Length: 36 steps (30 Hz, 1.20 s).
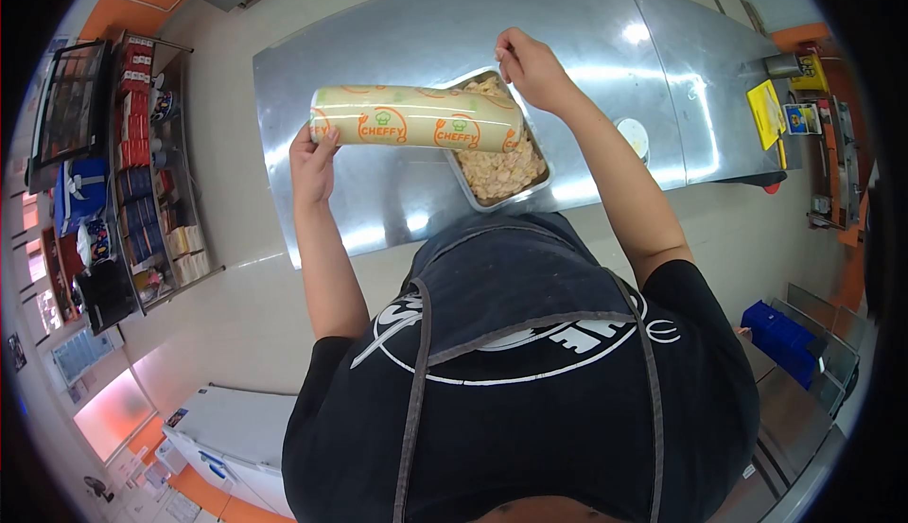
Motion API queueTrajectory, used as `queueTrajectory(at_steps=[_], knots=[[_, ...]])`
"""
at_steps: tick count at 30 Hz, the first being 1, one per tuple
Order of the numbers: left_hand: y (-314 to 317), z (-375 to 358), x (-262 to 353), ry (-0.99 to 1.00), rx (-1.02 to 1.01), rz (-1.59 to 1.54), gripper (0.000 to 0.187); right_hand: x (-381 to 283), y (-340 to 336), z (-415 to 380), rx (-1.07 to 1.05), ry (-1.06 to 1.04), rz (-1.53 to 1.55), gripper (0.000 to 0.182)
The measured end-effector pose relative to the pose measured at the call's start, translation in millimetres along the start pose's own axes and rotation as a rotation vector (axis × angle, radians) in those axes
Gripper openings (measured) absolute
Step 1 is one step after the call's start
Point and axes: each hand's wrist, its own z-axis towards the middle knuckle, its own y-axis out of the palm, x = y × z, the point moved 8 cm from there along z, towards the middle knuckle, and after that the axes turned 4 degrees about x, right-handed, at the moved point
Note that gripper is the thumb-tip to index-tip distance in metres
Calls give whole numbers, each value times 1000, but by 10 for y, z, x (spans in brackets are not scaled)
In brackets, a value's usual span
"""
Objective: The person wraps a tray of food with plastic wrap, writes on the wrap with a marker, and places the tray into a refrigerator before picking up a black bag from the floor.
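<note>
My left hand (314, 164) grips the left end of a large roll of cling film (411, 118), printed with orange and green CHEFFY logos. The roll lies level above a metal tray (461, 181) and hides its middle part. Chunky pale-brown food (499, 173), perhaps shredded meat, fills the tray. Just beyond the roll's right end is my right hand (534, 71), its fingers curled closed over the far right corner of the tray. Whether a film edge is between those fingers cannot be made out.
Both hands are over a shiny steel table (369, 197). A small round white container (632, 135) stands right of the tray. Yellow items (766, 113) lie at the table's right end. Loaded shelves (147, 183) stand to the left; a white chest freezer (236, 438) is at lower left.
</note>
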Motion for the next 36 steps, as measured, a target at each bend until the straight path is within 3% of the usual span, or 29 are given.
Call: queueTrajectory(at_steps=[3, 10, 13, 15, 16, 18, 19, 21, 23, 25, 31, 33, 34, 36], knots=[[509, 462, -138, 12, 4, -122, 24, 272, -326, 251, 1, 46, 69, 13], [1072, 1605, -1062, -17, 73, -238, 20, 1073, -538, 925, -36, -147, -109, 15], [1156, 1801, -1397, -45, 131, -166, 19, 1621, -353, 1179, -20, -122, -200, 17], [1101, 1843, -1684, -117, 165, -185, 38, 1906, -276, 1280, 86, -114, -288, 22], [1043, 1843, -1757, -122, 201, -274, 22, 2006, -240, 1298, 80, -107, -284, 22], [954, 1826, -1859, -137, 222, -260, 22, 2322, -100, 1284, -19, 102, -219, 34], [899, 1804, -1895, -145, 241, -248, 22, 2379, -43, 1270, -32, 110, -212, 34], [781, 1746, -1947, -147, 250, -218, 24, 2348, 101, 1242, -53, -21, -275, 42], [700, 1716, -1917, -95, 175, 80, 27, 2361, 245, 1268, -73, -36, -267, 42], [629, 1628, -1909, -132, 175, 146, 28, 2323, 321, 1335, -80, -51, -265, 43], [433, 1560, -1900, -224, 102, 318, 29, 2082, 590, 1414, -197, -255, -298, 26], [416, 1536, -1894, -243, 84, 354, 29, 1921, 672, 1406, -179, -408, -443, 16], [435, 1528, -1871, -238, 52, 389, 30, 1865, 698, 1422, -181, -411, -442, 16], [413, 1527, -1836, -232, 27, 422, 31, 2026, 720, 1512, -221, -72, -378, 13]])
